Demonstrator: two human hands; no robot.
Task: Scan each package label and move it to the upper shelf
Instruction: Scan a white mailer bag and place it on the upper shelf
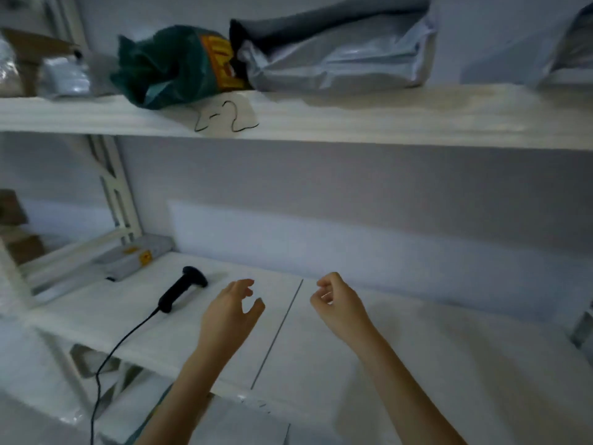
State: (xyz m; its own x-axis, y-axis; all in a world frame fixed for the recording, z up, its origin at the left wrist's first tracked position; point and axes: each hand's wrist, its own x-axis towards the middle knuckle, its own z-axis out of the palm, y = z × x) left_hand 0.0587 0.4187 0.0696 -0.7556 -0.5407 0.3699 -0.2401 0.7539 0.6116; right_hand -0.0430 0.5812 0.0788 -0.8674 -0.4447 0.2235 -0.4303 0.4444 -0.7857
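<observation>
Both forearms reach over the lower shelf [417, 364], holding nothing: my left hand [232, 311] loosely curled near the scanner [183, 289], laid down within reach, my right hand [337, 300] likewise. Far above, green package [167, 65] and grey package [337, 56] sit on the upper shelf [417, 117].

One view only was supplied, taken from a camera worn on the person's head. It was aimed forward and slightly downward at a white shelving unit from close range. The lower shelf [417, 348] was seen from above, filling the 6 o'clock half; the upper shelf [385, 120] was met nearly edge-on toward 12 o'clock. Wide-angle bending was seen at the borders. Both forearms were seen entering from 6 o'clock.
</observation>
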